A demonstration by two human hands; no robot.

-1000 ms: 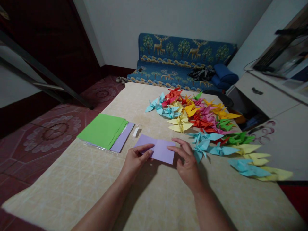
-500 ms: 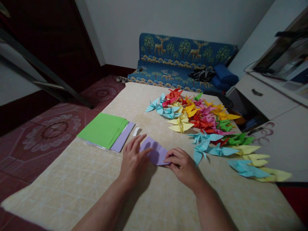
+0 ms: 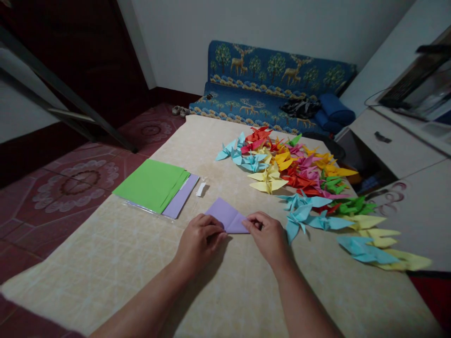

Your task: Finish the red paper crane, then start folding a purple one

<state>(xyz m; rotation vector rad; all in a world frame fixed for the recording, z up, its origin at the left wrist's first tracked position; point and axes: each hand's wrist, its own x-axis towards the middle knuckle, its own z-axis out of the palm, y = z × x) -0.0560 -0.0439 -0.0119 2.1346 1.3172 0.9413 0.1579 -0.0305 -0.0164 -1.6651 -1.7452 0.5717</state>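
Note:
A folded sheet of purple origami paper [image 3: 227, 214] lies at the middle of the table, with a crease running across it and a straight edge toward me. My left hand [image 3: 203, 234] is closed on its near left part, thumb and fingers together at the edge. At the right corner, my right hand [image 3: 265, 234] pinches the paper between thumb and forefinger. Part of the left side is hidden under my left fingers. Close by on the right is a light blue paper crane [image 3: 299, 218].
Green paper [image 3: 151, 183] lies stacked over purple sheets [image 3: 181, 197] in a clear wrapper at the left. A small white strip [image 3: 200, 189] is beside it. Many colourful paper cranes [image 3: 282, 159] cover the right side. Beyond the table stands a blue sofa [image 3: 243, 94].
My left hand has come down from above the paper, and its spread fingers have closed on the near left edge. The right hand still pinches the right corner. The view has shifted slightly.

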